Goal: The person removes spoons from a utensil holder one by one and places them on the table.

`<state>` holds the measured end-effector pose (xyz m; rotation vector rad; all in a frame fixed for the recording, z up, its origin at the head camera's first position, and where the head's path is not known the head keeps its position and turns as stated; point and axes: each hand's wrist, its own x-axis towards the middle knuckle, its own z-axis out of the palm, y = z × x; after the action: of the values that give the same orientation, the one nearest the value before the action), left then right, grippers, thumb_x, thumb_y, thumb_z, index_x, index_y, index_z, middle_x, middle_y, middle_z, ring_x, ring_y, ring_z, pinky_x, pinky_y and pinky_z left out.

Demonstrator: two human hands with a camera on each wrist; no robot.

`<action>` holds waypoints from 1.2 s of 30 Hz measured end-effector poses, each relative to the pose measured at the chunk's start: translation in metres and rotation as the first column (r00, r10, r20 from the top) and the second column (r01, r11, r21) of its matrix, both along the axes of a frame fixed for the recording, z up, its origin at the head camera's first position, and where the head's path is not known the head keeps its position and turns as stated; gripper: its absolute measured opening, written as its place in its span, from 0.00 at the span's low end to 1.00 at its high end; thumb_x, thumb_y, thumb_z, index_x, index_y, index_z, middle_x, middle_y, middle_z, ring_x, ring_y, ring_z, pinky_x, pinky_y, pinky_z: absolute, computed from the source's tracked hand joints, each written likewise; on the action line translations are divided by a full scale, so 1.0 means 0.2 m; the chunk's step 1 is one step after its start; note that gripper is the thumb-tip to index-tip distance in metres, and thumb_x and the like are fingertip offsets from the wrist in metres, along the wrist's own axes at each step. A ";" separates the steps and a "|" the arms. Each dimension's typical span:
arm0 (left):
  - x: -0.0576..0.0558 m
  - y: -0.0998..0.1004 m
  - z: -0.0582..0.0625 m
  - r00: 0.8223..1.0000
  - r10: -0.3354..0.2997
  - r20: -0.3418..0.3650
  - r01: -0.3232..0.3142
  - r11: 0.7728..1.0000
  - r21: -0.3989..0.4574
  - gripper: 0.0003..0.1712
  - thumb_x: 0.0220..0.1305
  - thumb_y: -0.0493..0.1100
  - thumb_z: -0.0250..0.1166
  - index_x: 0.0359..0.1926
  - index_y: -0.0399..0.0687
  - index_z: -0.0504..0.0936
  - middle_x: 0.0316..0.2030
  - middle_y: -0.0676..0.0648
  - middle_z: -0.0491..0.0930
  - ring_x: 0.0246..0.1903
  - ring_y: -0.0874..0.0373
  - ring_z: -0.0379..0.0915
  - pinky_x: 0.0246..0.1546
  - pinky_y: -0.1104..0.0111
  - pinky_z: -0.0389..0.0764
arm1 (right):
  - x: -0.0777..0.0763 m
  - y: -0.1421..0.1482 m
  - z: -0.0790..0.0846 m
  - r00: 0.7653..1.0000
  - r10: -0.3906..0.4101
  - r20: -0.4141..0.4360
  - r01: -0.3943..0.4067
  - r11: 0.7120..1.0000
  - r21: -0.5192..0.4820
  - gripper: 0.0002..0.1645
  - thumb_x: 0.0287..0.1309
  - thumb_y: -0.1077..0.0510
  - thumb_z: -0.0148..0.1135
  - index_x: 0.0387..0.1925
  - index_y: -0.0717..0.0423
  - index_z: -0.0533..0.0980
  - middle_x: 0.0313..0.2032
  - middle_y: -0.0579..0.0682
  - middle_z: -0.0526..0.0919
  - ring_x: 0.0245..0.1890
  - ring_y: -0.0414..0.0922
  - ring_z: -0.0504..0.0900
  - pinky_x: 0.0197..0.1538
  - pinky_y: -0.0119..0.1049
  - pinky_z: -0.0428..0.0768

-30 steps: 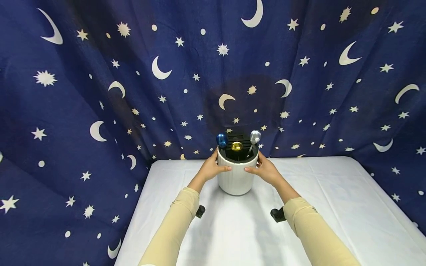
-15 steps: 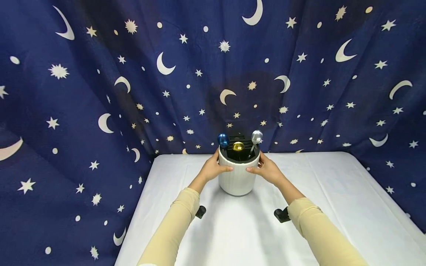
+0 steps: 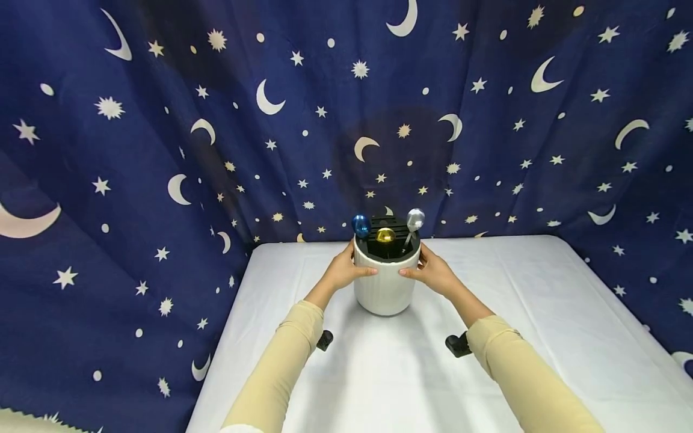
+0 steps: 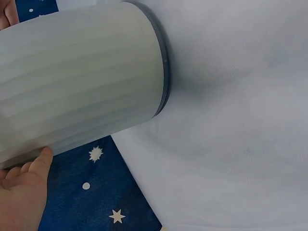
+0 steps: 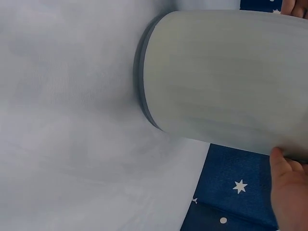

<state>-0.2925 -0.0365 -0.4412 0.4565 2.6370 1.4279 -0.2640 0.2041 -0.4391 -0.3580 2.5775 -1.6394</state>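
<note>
A white, faintly ribbed utensil holder (image 3: 383, 291) with a black slotted top and a dark base ring stands upright at the far middle of the table. Three shiny spoons stick out of it: a blue one (image 3: 361, 225), a gold one (image 3: 385, 235) and a silver one (image 3: 415, 219) with part of its handle showing. My left hand (image 3: 343, 269) grips the holder's left side high up, thumb across the front. On the opposite side my right hand (image 3: 433, 273) holds it likewise. Most other fingers are hidden behind the holder in the head view.
A white cloth covers the table (image 3: 379, 385). Close behind its back edge hangs a dark blue curtain (image 3: 303, 120) with moons and stars, continuing along both sides. Black wrist-worn pieces (image 3: 457, 345) show under the sleeves.
The head view has shifted slightly, so the curtain and table edge appear a little higher. Both hands keep their hold on the utensil holder, which stays in about the same place.
</note>
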 end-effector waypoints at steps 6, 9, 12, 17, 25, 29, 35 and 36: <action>0.00 -0.01 -0.01 1.000 -0.009 -0.010 0.009 1.000 -0.008 0.64 0.43 0.57 0.74 0.73 0.57 0.41 0.67 0.45 0.56 0.64 0.50 0.55 0.59 0.56 0.62 | 0.00 0.01 0.00 1.000 0.023 0.003 -0.022 0.999 -0.031 0.60 0.48 0.51 0.70 0.72 0.52 0.41 0.69 0.57 0.49 0.66 0.59 0.52 0.61 0.49 0.61; -0.01 -0.01 -0.01 1.000 -0.018 -0.020 0.017 1.000 -0.014 0.65 0.42 0.57 0.75 0.73 0.57 0.41 0.67 0.45 0.55 0.63 0.49 0.55 0.60 0.55 0.60 | 0.00 0.02 0.00 0.999 0.052 -0.010 -0.053 0.999 -0.015 0.60 0.49 0.51 0.70 0.72 0.53 0.40 0.70 0.57 0.47 0.66 0.58 0.50 0.62 0.50 0.60; -0.01 -0.02 -0.01 0.999 -0.036 -0.019 0.036 0.999 -0.037 0.66 0.42 0.60 0.74 0.73 0.55 0.39 0.68 0.44 0.52 0.64 0.48 0.53 0.60 0.55 0.59 | 0.00 0.04 0.01 0.998 0.070 0.002 -0.070 0.996 0.053 0.61 0.48 0.48 0.70 0.72 0.52 0.39 0.70 0.58 0.45 0.67 0.59 0.50 0.62 0.52 0.59; -0.03 -0.05 0.01 0.997 -0.067 -0.029 0.061 0.980 -0.190 0.68 0.42 0.65 0.70 0.72 0.49 0.36 0.70 0.43 0.45 0.65 0.49 0.50 0.62 0.56 0.57 | 0.00 0.08 0.05 0.996 0.088 0.031 -0.094 0.943 0.319 0.64 0.47 0.42 0.68 0.72 0.53 0.36 0.67 0.66 0.49 0.62 0.65 0.58 0.59 0.58 0.61; -0.07 -0.08 0.02 0.981 -0.147 -0.124 0.088 0.917 -0.390 0.66 0.44 0.74 0.62 0.71 0.41 0.42 0.69 0.41 0.47 0.67 0.47 0.43 0.65 0.57 0.45 | -0.04 0.16 0.19 0.982 0.181 -0.055 -0.114 0.798 0.592 0.59 0.50 0.41 0.66 0.68 0.69 0.46 0.63 0.71 0.57 0.56 0.64 0.67 0.58 0.57 0.62; -0.08 -0.07 0.00 0.982 -0.142 -0.122 0.092 0.933 -0.349 0.67 0.43 0.71 0.65 0.73 0.50 0.39 0.68 0.41 0.51 0.65 0.48 0.51 0.64 0.57 0.53 | -0.07 0.19 0.28 0.977 0.203 -0.066 -0.116 0.765 0.633 0.55 0.51 0.44 0.66 0.67 0.71 0.50 0.62 0.71 0.58 0.58 0.64 0.64 0.59 0.57 0.61; -0.06 -0.06 -0.03 0.992 -0.093 -0.082 0.072 0.971 -0.228 0.68 0.40 0.65 0.72 0.72 0.59 0.35 0.66 0.42 0.59 0.60 0.47 0.61 0.58 0.55 0.64 | -0.11 0.24 0.37 0.987 0.155 -0.035 -0.107 0.810 0.577 0.56 0.51 0.35 0.61 0.68 0.67 0.50 0.62 0.67 0.62 0.61 0.63 0.61 0.59 0.58 0.61; -0.06 -0.06 -0.03 0.992 -0.094 -0.088 0.073 0.973 -0.220 0.68 0.40 0.64 0.72 0.72 0.61 0.35 0.65 0.43 0.59 0.60 0.47 0.61 0.58 0.55 0.64 | -0.11 0.25 0.38 0.989 0.144 -0.032 -0.103 0.827 0.552 0.55 0.53 0.36 0.60 0.68 0.66 0.50 0.62 0.66 0.63 0.60 0.63 0.62 0.58 0.57 0.61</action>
<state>-0.3047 -0.0477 -0.4475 0.6180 2.7717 1.1045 -0.2865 0.2547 -0.3632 -0.5274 2.8491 -0.7902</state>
